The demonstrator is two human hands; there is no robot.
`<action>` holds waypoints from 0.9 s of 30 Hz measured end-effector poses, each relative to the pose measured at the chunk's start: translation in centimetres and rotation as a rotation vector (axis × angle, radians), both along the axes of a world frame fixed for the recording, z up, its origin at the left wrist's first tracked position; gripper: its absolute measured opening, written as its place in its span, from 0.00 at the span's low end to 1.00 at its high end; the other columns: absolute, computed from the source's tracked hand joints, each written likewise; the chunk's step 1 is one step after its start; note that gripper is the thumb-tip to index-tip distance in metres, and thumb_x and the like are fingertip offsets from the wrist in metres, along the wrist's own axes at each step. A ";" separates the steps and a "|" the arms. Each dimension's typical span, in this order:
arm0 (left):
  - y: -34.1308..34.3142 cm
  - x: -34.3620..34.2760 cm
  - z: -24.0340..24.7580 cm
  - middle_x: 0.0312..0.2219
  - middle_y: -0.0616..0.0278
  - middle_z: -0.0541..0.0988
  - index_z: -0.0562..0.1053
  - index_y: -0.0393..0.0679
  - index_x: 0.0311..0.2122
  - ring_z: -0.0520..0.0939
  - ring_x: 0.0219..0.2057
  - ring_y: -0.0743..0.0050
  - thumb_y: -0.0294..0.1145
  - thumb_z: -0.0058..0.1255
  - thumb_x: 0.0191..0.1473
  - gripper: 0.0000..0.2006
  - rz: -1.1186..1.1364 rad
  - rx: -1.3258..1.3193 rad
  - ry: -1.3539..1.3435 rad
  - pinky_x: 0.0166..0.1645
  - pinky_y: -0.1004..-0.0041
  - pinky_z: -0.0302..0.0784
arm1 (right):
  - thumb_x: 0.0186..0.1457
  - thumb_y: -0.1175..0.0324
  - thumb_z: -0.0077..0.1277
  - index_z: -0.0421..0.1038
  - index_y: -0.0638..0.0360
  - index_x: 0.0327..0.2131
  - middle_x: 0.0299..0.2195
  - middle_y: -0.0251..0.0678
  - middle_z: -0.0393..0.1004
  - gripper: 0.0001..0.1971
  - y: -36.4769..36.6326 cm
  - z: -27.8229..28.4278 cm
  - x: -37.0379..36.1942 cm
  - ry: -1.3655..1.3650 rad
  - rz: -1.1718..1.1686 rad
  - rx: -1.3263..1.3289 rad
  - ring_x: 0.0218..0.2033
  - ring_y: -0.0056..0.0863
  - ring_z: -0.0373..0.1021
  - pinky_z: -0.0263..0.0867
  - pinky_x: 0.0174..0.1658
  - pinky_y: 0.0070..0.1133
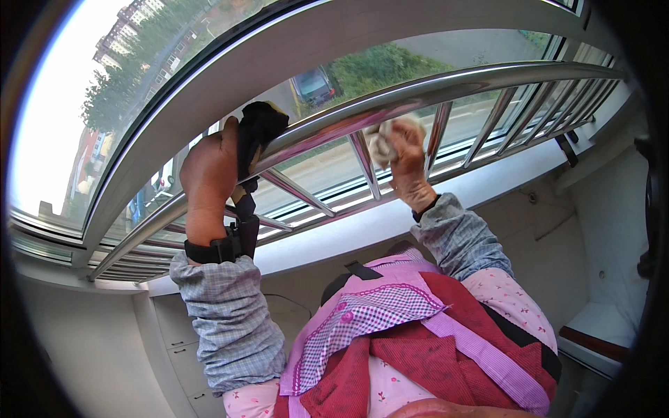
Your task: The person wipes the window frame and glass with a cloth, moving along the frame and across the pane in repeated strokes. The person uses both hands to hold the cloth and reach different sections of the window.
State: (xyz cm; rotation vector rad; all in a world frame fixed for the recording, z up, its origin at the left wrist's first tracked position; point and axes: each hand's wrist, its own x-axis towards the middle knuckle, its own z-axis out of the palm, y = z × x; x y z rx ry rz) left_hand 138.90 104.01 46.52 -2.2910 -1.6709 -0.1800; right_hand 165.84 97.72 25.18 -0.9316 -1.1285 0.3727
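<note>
A shiny metal railing (481, 80) with upright bars runs across a window. At its left part, my left hand (208, 171) is closed on a bunched black cloth (260, 131), which lies against the top rail. Farther right, my right hand (407, 150) grips a crumpled white cloth (380, 148) just below the top rail, between two bars. Slight blur covers the right hand, and its exact contact with the bars cannot be made out. A black strap with a small device (226, 248) sits on my left wrist.
Behind the railing is the window frame (209, 70), and a parked car (313, 86) shows outside. Below the bars runs a white sill (306, 252). White drawers (187, 359) stand at lower left, and a dark bracket (567, 150) hangs by the railing's right end.
</note>
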 end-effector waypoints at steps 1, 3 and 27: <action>0.0 0.0 -0.1 0.38 0.50 0.81 0.78 0.50 0.44 0.80 0.41 0.45 0.52 0.25 0.65 0.26 -0.030 0.040 0.078 0.44 0.53 0.73 | 0.59 0.71 0.51 0.75 0.59 0.42 0.40 0.33 0.68 0.09 0.9 1.6 0.6 -0.476 -0.600 0.205 0.39 0.26 0.70 0.70 0.36 0.20; 0.1 0.2 -0.2 0.38 0.49 0.80 0.79 0.48 0.39 0.79 0.42 0.43 0.58 0.21 0.64 0.33 0.063 -0.017 -0.130 0.46 0.53 0.72 | 0.60 0.69 0.48 0.74 0.55 0.44 0.42 0.35 0.68 0.10 2.1 3.5 1.4 -0.492 -0.648 0.150 0.43 0.32 0.69 0.69 0.44 0.27; 0.5 0.0 -0.2 0.38 0.46 0.80 0.81 0.46 0.39 0.79 0.42 0.42 0.64 0.20 0.62 0.37 0.109 -0.024 -0.218 0.46 0.53 0.71 | 0.61 0.61 0.52 0.72 0.61 0.42 0.42 0.37 0.74 0.14 -10.6 -3.2 6.3 0.277 0.408 -0.169 0.42 0.26 0.72 0.71 0.45 0.26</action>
